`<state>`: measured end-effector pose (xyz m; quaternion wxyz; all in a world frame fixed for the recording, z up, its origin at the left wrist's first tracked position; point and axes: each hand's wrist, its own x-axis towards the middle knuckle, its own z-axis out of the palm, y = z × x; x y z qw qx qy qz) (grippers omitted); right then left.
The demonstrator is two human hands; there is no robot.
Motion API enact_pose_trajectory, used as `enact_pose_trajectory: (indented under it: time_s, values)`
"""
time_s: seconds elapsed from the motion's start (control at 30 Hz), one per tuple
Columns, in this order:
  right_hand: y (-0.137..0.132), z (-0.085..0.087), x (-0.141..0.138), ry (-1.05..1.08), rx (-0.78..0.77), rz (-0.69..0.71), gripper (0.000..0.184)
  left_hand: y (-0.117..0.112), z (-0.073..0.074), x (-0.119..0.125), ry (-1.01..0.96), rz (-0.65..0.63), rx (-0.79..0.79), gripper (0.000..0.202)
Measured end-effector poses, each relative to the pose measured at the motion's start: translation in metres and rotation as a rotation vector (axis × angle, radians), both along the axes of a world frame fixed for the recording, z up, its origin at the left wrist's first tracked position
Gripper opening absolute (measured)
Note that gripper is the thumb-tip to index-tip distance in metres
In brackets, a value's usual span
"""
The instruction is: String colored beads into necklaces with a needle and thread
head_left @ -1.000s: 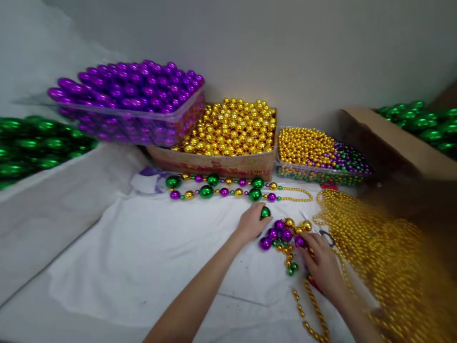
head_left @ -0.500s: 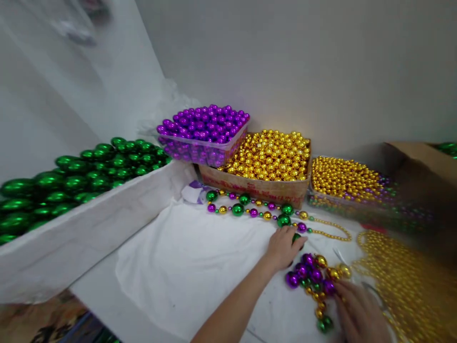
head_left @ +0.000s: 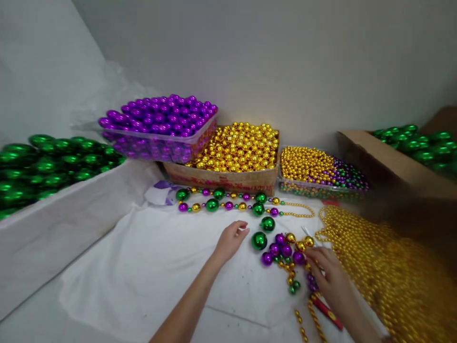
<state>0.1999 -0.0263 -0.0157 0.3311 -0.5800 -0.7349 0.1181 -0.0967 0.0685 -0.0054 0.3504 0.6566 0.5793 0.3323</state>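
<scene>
On the white cloth (head_left: 143, 276), my left hand (head_left: 232, 240) is half curled, with a gap between thumb and fingers and nothing in it. Two large green beads (head_left: 259, 240) lie just right of it. My right hand (head_left: 326, 271) reaches over a loose pile of purple beads (head_left: 285, 250), gold beads (head_left: 300, 246) and small green beads (head_left: 294, 287). Its thumb and fingers are apart beside the nearest purple bead (head_left: 298, 258); I see nothing gripped. Behind both hands a strung bead necklace (head_left: 228, 205) lies in a long loop of green, purple and gold.
A clear tub of purple beads (head_left: 153, 138) and a carton of gold beads (head_left: 221, 178) stand behind. A tub of small mixed beads (head_left: 307, 183) is beside them. Green beads fill a white foam box (head_left: 89, 209) at left. Gold bead strands (head_left: 378, 267) and a red-handled thing (head_left: 326, 312) lie right.
My left hand has drawn back leftward from the large green beads, leaving two on the cloth. My right hand stays by the pile, now clearer. The view has turned right.
</scene>
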Motion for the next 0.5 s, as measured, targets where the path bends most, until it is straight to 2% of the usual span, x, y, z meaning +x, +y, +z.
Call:
enact_pose_trajectory:
  time_s: [0.13, 0.2, 0.27, 0.33, 0.4, 0.43, 0.5]
  values:
    - [-0.006, 0.004, 0.013, 0.032, -0.035, -0.017, 0.020, -0.003, -0.008, 0.021, -0.009, -0.048, -0.018, 0.031]
    - [-0.011, 0.007, 0.016, 0.026, -0.034, -0.024, 0.021, -0.005, -0.010, 0.022, -0.031, -0.052, -0.014, 0.034]
    - [-0.011, 0.018, 0.015, -0.014, -0.031, -0.011, 0.022, -0.006, -0.014, 0.016, -0.095, 0.020, -0.029, 0.038]
    - [0.001, 0.036, 0.017, -0.072, -0.013, -0.019, 0.019, -0.001, -0.022, 0.006, -0.176, 0.124, -0.068, 0.045]
    - [0.023, 0.063, 0.034, -0.126, 0.021, -0.060, 0.011, 0.006, -0.031, -0.005, -0.249, 0.241, -0.120, 0.051]
    - [0.037, 0.080, 0.049, -0.146, 0.044, -0.108, 0.011, 0.009, -0.035, -0.010, -0.282, 0.270, -0.142, 0.053]
    - [0.066, 0.117, 0.090, -0.162, 0.111, -0.290, 0.019, 0.011, -0.039, -0.019, -0.339, 0.279, -0.182, 0.054]
